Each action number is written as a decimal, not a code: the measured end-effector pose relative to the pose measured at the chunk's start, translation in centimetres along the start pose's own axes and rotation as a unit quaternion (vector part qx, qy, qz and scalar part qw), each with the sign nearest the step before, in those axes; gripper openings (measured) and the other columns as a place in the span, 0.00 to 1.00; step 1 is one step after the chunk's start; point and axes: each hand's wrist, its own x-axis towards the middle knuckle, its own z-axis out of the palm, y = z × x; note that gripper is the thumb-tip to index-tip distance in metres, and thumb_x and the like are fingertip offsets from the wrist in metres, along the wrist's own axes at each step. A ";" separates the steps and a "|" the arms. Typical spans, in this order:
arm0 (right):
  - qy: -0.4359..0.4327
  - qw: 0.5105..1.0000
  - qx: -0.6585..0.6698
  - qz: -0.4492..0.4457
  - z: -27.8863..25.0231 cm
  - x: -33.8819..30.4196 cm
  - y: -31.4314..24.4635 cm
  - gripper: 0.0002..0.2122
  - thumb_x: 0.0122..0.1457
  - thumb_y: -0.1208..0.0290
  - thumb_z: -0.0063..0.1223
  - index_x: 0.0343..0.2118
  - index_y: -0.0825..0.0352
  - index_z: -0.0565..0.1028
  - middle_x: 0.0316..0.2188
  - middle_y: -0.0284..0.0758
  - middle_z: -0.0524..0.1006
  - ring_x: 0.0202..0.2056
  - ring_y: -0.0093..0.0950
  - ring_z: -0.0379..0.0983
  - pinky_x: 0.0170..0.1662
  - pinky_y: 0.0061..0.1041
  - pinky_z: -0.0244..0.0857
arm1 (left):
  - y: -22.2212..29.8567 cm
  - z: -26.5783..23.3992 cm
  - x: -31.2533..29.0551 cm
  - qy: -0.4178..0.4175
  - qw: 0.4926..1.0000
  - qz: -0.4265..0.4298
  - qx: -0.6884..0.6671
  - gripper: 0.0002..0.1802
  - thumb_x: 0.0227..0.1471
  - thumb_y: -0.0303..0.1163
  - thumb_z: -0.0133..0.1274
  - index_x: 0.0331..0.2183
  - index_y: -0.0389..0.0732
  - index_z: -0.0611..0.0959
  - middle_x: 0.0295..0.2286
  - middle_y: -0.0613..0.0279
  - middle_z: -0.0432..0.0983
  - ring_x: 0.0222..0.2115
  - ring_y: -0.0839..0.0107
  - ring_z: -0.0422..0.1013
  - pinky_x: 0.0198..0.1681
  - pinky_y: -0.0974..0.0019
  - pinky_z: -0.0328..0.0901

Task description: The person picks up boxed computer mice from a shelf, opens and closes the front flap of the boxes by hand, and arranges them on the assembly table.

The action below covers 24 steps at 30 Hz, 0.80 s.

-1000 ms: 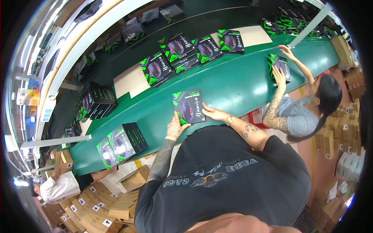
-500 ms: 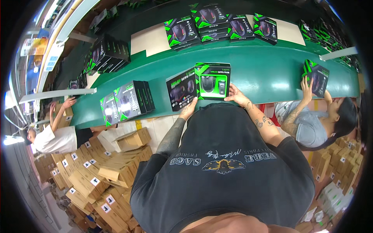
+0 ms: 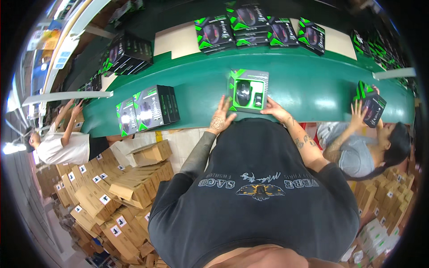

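A black, green and grey mouse box [image 3: 262, 77] is in front of me at the green bench's near edge. Through its green-edged opening show a black computer mouse [image 3: 243, 93] and a small dark item [image 3: 258, 99] beside it. My right hand [image 3: 275, 110] grips the box's lower right corner. Just off the lower left corner is my left hand [image 3: 219, 118], fingers spread and holding nothing. No printed cover panel shows at the box's left side; where it lies I cannot tell.
Upright mouse boxes [image 3: 149, 109] stand to the left on the green bench [image 3: 196, 89]. Several more boxes [image 3: 252, 22] are stacked at the back. On the right, a co-worker [image 3: 357, 152] holds a box [image 3: 371, 105]; another person [image 3: 67, 143] is far left. Cardboard cartons [image 3: 120, 192] cover the floor.
The printed cover panel that stood out to the box's left no longer shows there. My left hand has come away from it, fingers spreading. My right hand stays at the box.
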 end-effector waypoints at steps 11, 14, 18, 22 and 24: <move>0.083 0.991 0.063 0.084 0.7 -0.6 -1.3 0.26 0.52 0.54 0.50 0.51 0.61 0.59 0.42 0.31 0.68 0.40 0.24 0.67 0.36 0.24 0.67 | 4.0 -0.5 2.4 0.054 0.898 -0.193 -0.393 0.42 0.44 0.42 0.56 0.56 0.44 0.52 0.53 0.49 0.52 0.49 0.60 0.60 0.48 0.60 0.60; 0.083 0.993 0.085 0.009 4.0 0.0 -2.3 0.25 0.54 0.59 0.50 0.51 0.62 0.57 0.39 0.31 0.70 0.37 0.24 0.69 0.36 0.25 0.67 | 4.9 -0.1 2.9 0.130 0.797 -0.282 -0.518 0.49 0.42 0.39 0.59 0.57 0.46 0.45 0.51 0.51 0.55 0.47 0.62 0.61 0.47 0.62 0.60; -0.128 0.988 -0.081 0.014 5.5 1.3 -4.9 0.31 0.54 0.64 0.51 0.56 0.68 0.51 0.43 0.37 0.69 0.40 0.26 0.69 0.41 0.24 0.65 | 6.6 -4.8 1.6 0.334 0.772 -0.157 -0.517 0.38 0.44 0.24 0.55 0.54 0.45 0.52 0.45 0.59 0.59 0.44 0.68 0.61 0.45 0.64 0.61; -0.208 0.954 -0.210 -0.043 7.0 2.6 -5.4 0.25 0.53 0.63 0.52 0.52 0.66 0.61 0.39 0.37 0.72 0.39 0.26 0.70 0.41 0.22 0.64 | 5.2 -15.8 0.1 0.530 0.713 -0.052 -0.456 0.29 0.51 0.29 0.48 0.53 0.46 0.55 0.47 0.58 0.59 0.47 0.66 0.59 0.47 0.61 0.60; -0.023 0.923 -0.384 0.012 5.6 2.1 -4.5 0.18 0.53 0.64 0.52 0.47 0.65 0.68 0.31 0.34 0.74 0.38 0.25 0.71 0.42 0.22 0.64 | 4.0 -21.9 -1.9 0.581 0.690 0.001 -0.431 0.25 0.52 0.36 0.46 0.51 0.48 0.60 0.48 0.60 0.59 0.48 0.64 0.59 0.50 0.56 0.58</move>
